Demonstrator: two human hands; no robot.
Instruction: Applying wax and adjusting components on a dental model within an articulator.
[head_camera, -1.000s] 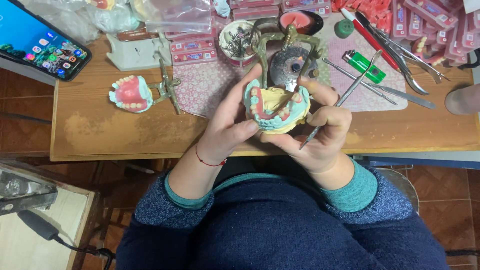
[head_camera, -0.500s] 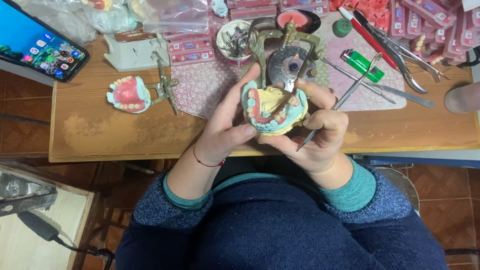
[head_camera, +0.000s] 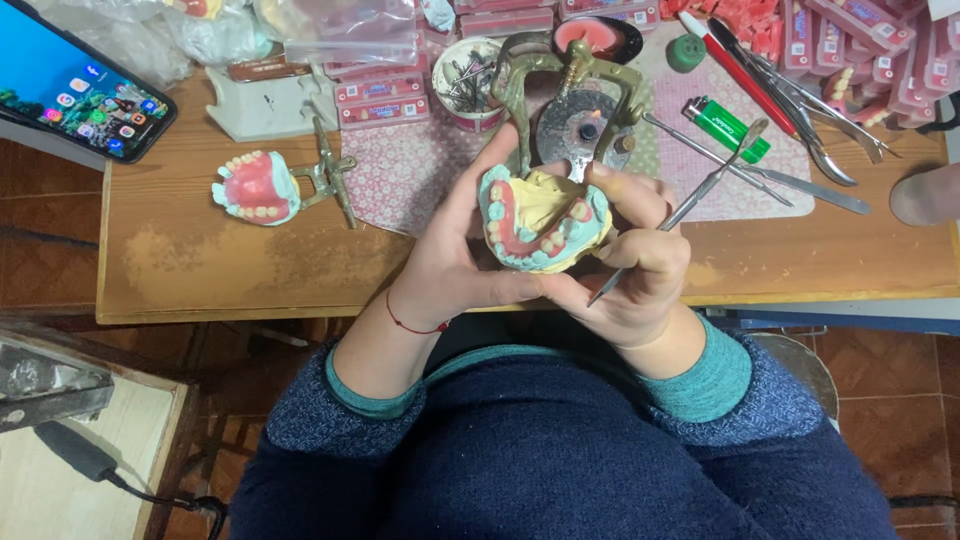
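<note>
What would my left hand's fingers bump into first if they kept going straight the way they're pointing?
The left hand points up and away across the table. Its fingers would probably meet the brass frame first, then the round tub of pins just beyond, though depth is hard to judge.

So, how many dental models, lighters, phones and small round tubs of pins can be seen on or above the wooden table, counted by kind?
Dental models with teeth: 2 — the held model, between the left hand and right hand, and the model on the table
Green lighter: 1
Phone: 1
Round tub of pins: 1
Total: 5
</note>
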